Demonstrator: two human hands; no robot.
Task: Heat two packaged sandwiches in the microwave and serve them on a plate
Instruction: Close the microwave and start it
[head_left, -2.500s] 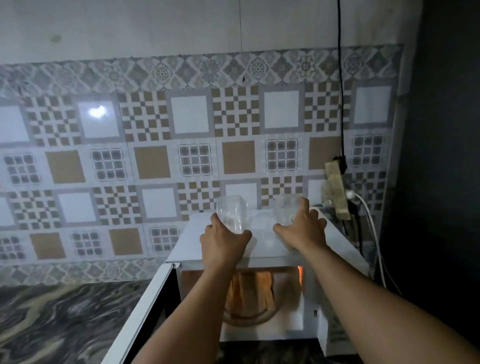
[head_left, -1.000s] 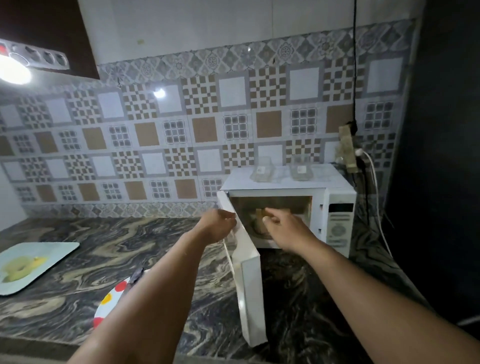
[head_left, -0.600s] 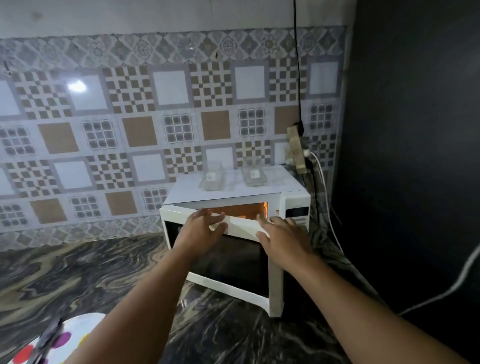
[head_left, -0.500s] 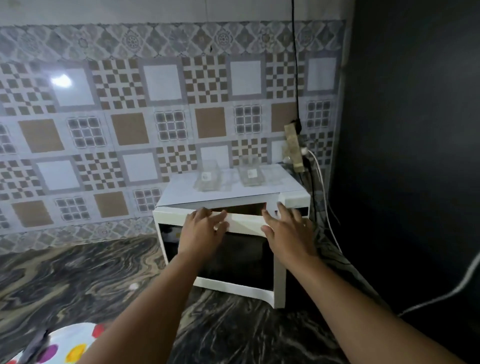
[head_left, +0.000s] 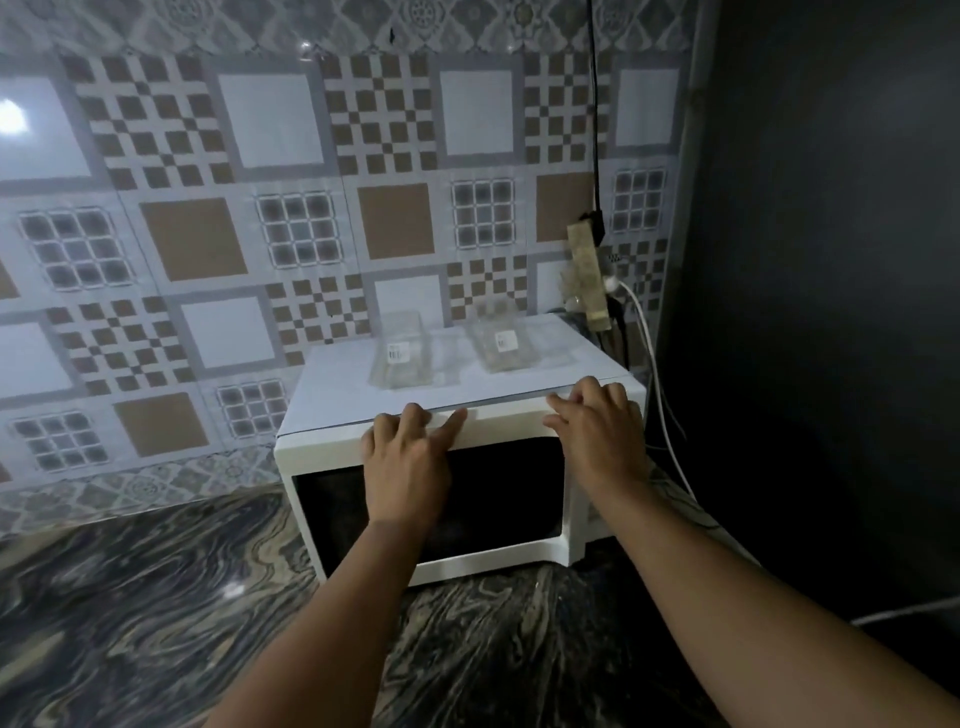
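The white microwave (head_left: 332, 457) stands on the marbled counter against the tiled wall, its dark-windowed door flush with the front. My left hand (head_left: 405, 462) presses flat on the door's upper edge, fingers straight. My right hand (head_left: 597, 436) lies with spread fingers on the top right corner, over the control panel. Two clear plastic sandwich packages sit on the microwave's top, one on the left (head_left: 402, 353) and one on the right (head_left: 501, 343), each with a small white label. The inside of the microwave is hidden.
A power strip (head_left: 587, 280) hangs on the wall behind the microwave's right corner, with a black cable above and a white cable (head_left: 660, 395) running down. A dark wall stands on the right. The marbled counter (head_left: 130, 613) spreads to the left and front.
The door swung from wide open to flush with the front, pushed by both hands. The orange glow from inside is gone. The view moved closer to the microwave.
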